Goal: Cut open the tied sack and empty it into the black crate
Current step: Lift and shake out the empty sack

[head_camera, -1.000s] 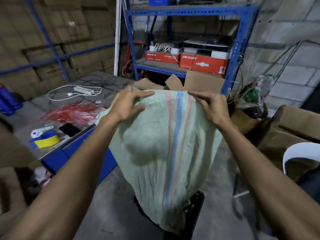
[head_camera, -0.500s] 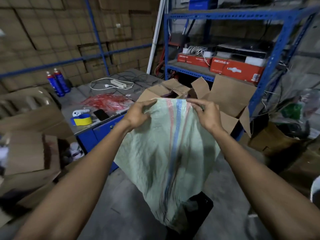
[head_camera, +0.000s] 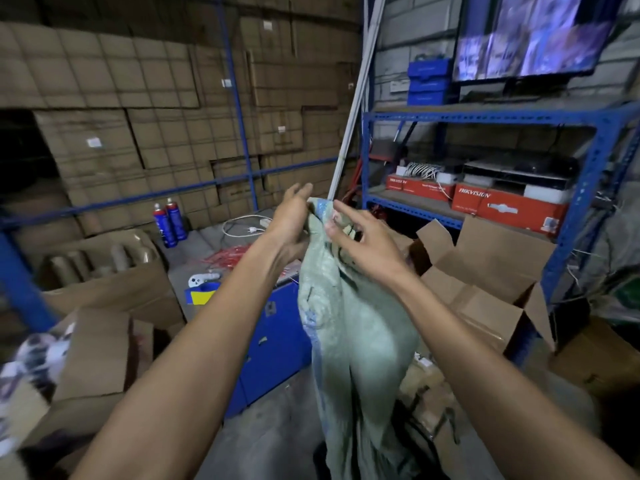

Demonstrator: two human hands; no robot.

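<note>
Both arms are stretched out and up in front of the person. The left hand (head_camera: 292, 216) pinches the top edge of the pale green woven sack (head_camera: 349, 327) between thumb and palm, the fingers sticking up loose behind the cloth. The right hand (head_camera: 363, 242) is spread wide, fingers fanned apart, its thumb and palm against the bunched top of the sack just beside the left hand; whether it really grips the cloth I cannot tell. The sack hangs limp and narrow from those two hands, folded along a faded blue stripe, its lower end dropping out of sight at the bottom of the view. The black crate (head_camera: 429, 441) shows only as a dark shape by the sack's lower end, too blurred to tell more.

Behind the left arm stands a blue cabinet (head_camera: 273, 341) with a grey top, and on it a yellow and blue tape roll (head_camera: 201, 295), a white controller-like thing (head_camera: 202, 279), a heap of red ties (head_camera: 230, 256), a white power strip with its cord (head_camera: 247, 226) and two blue spray cans (head_camera: 169, 221). To the right an open cardboard box (head_camera: 485, 271) stands with its flaps up, in front of a blue steel rack (head_camera: 585, 188) holding red Hikvision boxes (head_camera: 509, 207). A monitor (head_camera: 530, 36) hangs above the rack, and stacked cartons (head_camera: 138, 98) fill the far wall.
</note>
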